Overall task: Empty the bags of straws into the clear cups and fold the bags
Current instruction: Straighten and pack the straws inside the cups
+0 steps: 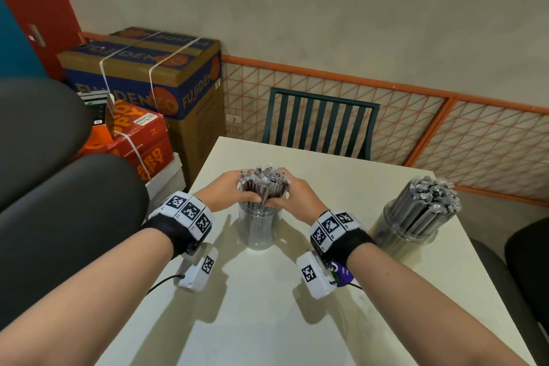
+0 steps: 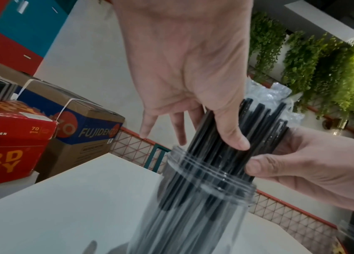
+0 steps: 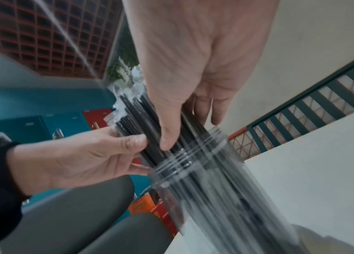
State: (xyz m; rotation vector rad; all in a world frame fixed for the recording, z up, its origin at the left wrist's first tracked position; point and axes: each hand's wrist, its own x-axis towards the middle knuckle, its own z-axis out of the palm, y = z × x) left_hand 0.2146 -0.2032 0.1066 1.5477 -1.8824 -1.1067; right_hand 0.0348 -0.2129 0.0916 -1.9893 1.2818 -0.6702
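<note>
Head view: even, soft indoor light, sharp focus, soft double shadows of the arms on the table (image 1: 267, 321). Wide-angle bending at the edges. Both wrist views dimmer, heavy fisheye tilt. Cup (image 2: 195, 209) and straws (image 3: 215, 194) smeared by motion blur, worst in the right wrist view; backgrounds soft.

clear cup (image 1: 258, 229): see-through plastic, glossy, with ridged rings at the rim
straws (image 1: 265, 191): black, smooth, each in a shiny crinkled clear wrapper
second cup (image 1: 407, 227): same clear glossy plastic
counter (image 1: 341, 321): smooth, matt, off-white
boxes (image 1: 166, 80): brown cardboard, matt, bound with white plastic straps
wrist bands (image 1: 190, 212): white plastic tiles on black cloth
</note>
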